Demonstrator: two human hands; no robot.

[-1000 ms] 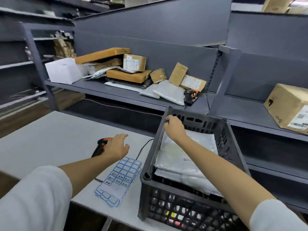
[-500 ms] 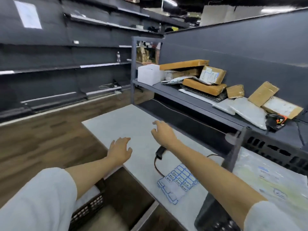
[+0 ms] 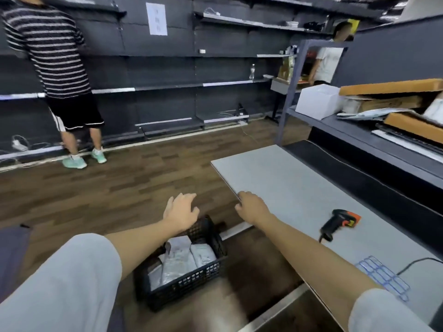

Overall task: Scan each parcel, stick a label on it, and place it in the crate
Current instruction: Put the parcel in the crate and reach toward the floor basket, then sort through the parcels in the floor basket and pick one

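Parcels [image 3: 182, 261] fill the black crate [image 3: 187, 283] on the wood floor [image 3: 119, 188] below your table's [image 3: 299, 188] near edge, their long axes running away from you. Your left hand [image 3: 181, 212] hovers spread above the crate's far rim; your right hand [image 3: 253, 207] rests loosely curled at the table's left edge, holding nothing. Dark shelving [image 3: 167, 68] lines the room.

The view has swung left, away from the full crate on the table. The right hand [image 3: 251, 207] has left that crate for the table's [image 3: 287, 188] near-left edge. The left hand [image 3: 181, 212], off the scanner [image 3: 340, 220], now hovers over a floor crate [image 3: 191, 281] of parcels [image 3: 182, 259].
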